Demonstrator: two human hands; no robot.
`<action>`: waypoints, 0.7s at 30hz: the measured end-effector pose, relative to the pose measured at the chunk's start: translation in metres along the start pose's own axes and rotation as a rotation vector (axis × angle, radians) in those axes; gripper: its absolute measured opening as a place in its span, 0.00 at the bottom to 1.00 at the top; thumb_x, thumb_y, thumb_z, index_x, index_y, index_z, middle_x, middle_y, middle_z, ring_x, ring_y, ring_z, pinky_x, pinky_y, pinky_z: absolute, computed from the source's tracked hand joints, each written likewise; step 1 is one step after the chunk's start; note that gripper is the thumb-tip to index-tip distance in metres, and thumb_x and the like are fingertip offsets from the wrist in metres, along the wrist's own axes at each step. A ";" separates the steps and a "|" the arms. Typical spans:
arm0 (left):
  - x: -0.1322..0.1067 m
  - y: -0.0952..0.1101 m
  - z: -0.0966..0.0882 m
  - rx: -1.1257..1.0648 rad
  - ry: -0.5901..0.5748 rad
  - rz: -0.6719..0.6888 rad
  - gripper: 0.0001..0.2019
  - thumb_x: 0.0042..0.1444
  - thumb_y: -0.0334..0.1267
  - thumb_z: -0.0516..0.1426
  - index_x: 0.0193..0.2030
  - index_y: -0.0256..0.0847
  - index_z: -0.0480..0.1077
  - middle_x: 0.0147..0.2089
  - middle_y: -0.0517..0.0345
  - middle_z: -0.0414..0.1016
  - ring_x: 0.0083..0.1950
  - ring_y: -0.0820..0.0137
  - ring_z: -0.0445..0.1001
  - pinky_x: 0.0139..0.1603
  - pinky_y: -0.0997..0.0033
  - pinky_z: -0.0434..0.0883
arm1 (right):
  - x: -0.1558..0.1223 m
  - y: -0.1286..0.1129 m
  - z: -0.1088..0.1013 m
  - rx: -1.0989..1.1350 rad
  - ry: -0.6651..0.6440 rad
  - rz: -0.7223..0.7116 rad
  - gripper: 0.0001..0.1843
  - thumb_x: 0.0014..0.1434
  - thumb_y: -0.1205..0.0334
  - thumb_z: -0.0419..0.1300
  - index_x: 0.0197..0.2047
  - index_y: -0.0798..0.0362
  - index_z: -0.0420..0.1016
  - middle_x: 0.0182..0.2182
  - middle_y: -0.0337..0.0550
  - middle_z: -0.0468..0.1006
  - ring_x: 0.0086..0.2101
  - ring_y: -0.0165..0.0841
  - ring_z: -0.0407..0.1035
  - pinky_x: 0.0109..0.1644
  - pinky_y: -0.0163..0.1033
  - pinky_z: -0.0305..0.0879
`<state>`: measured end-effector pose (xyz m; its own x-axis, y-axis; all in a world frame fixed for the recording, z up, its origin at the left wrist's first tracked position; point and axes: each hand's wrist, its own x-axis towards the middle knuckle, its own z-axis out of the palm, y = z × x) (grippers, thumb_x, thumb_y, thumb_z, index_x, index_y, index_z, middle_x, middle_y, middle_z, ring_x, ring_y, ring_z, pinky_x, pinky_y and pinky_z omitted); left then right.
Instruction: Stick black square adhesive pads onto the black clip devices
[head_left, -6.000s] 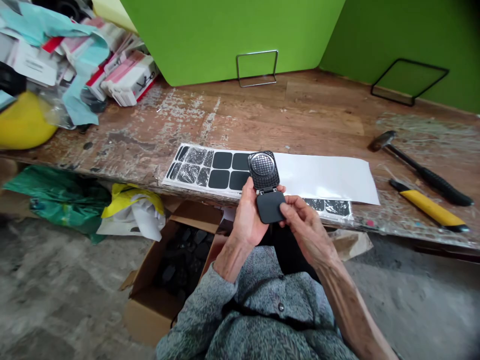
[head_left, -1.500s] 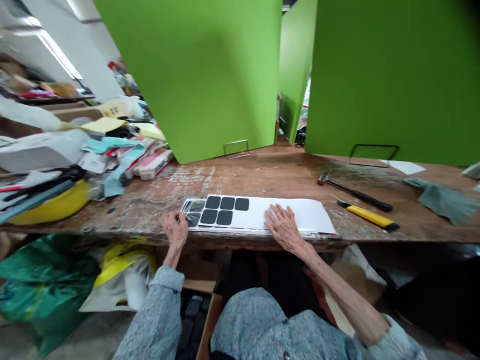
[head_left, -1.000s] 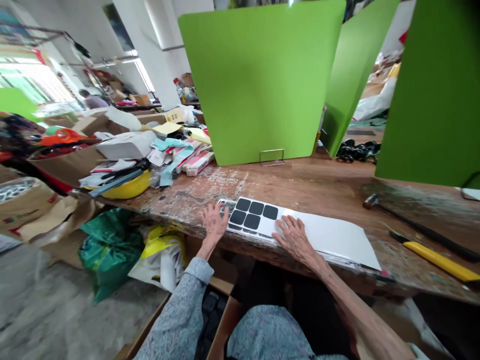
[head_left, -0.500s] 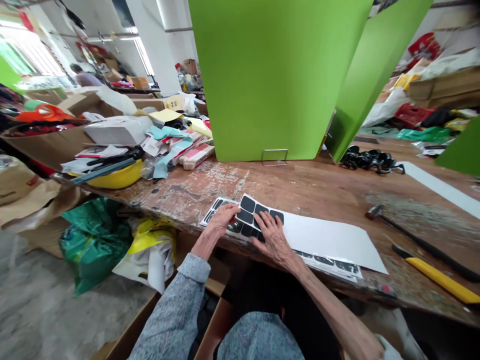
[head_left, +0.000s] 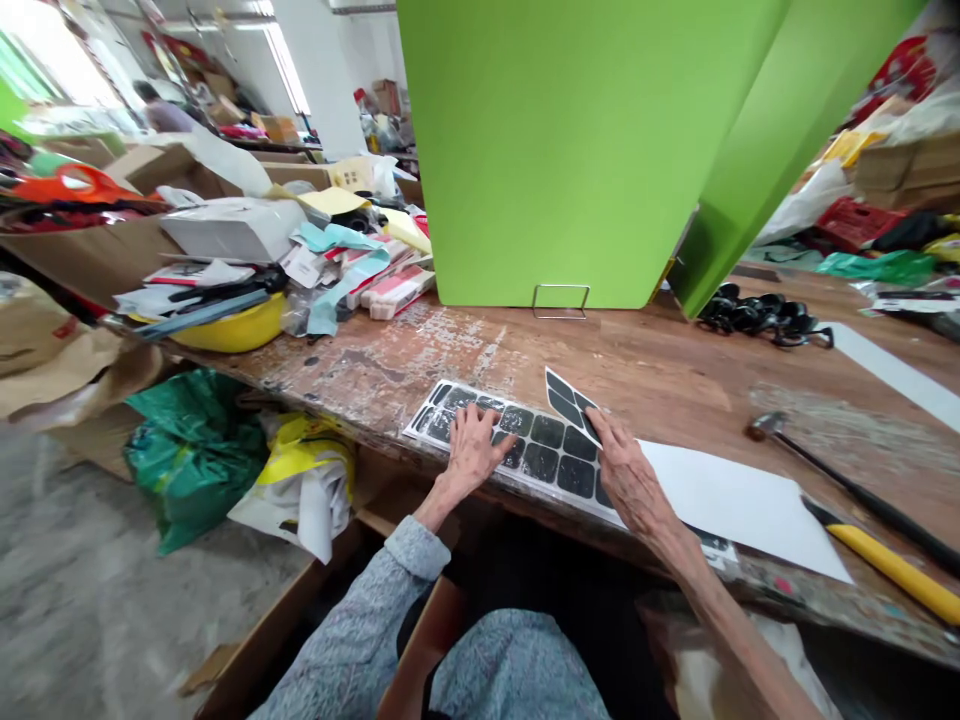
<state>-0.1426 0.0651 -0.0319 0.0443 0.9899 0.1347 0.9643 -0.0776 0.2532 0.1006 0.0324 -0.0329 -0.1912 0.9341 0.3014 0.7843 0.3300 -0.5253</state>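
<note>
My left hand [head_left: 474, 448] lies with fingers spread on a glossy sheet of black rounded squares [head_left: 541, 462] along the table's front edge. Its fingertips rest over the squares near the sheet's left end. Between thumb and fingers, my right hand [head_left: 631, 482] grips a white-edged sheet with black squares [head_left: 571, 402]. That sheet's left end is tilted up off the table. White paper [head_left: 742, 500] extends to the right from beneath my right wrist; whether it belongs to the gripped sheet I cannot tell.
A hammer [head_left: 847, 475] and a yellow-handled cutter [head_left: 892, 565] lie at the right. Green panels [head_left: 570, 150] stand at the back, with a wire holder [head_left: 561, 302] before them. Black items [head_left: 757, 318] sit back right. A yellow basin [head_left: 232, 330] and clutter fill the left.
My right hand has moved right, carrying the squares sheet with it and lifting its left end. My left hand has let go of that sheet and lies on the glossy one, now uncovered.
</note>
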 end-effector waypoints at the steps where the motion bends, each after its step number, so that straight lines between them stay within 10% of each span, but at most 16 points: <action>1: -0.001 -0.008 -0.003 0.023 0.031 -0.048 0.22 0.55 0.54 0.59 0.51 0.41 0.71 0.50 0.45 0.67 0.53 0.53 0.64 0.53 0.52 0.64 | -0.003 0.001 -0.001 -0.023 -0.005 -0.001 0.31 0.60 0.75 0.40 0.66 0.57 0.57 0.62 0.58 0.65 0.62 0.46 0.59 0.63 0.59 0.61; 7: -0.017 -0.015 -0.014 -0.006 0.106 -0.061 0.24 0.57 0.56 0.56 0.50 0.38 0.72 0.50 0.43 0.67 0.54 0.52 0.64 0.55 0.51 0.63 | -0.018 0.012 -0.036 0.010 0.131 0.082 0.28 0.63 0.70 0.42 0.65 0.53 0.59 0.58 0.54 0.70 0.58 0.44 0.66 0.62 0.57 0.63; 15: -0.023 0.140 0.040 -0.201 -0.105 0.173 0.38 0.45 0.70 0.56 0.48 0.35 0.71 0.50 0.39 0.71 0.54 0.48 0.67 0.56 0.48 0.64 | -0.044 0.031 -0.101 -0.061 0.390 0.196 0.24 0.68 0.59 0.43 0.63 0.50 0.63 0.58 0.51 0.70 0.59 0.41 0.64 0.66 0.54 0.57; 21: -0.024 0.180 0.065 -0.144 -0.194 0.269 0.31 0.51 0.56 0.62 0.55 0.37 0.69 0.58 0.38 0.69 0.62 0.46 0.64 0.60 0.47 0.61 | -0.078 0.071 -0.132 -0.003 0.638 0.572 0.26 0.65 0.46 0.49 0.50 0.57 0.74 0.40 0.55 0.79 0.40 0.43 0.73 0.46 0.50 0.70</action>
<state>0.0472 0.0353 -0.0518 0.3538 0.9347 0.0341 0.8654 -0.3410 0.3673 0.2489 -0.0353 0.0109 0.6027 0.7011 0.3810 0.6605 -0.1704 -0.7313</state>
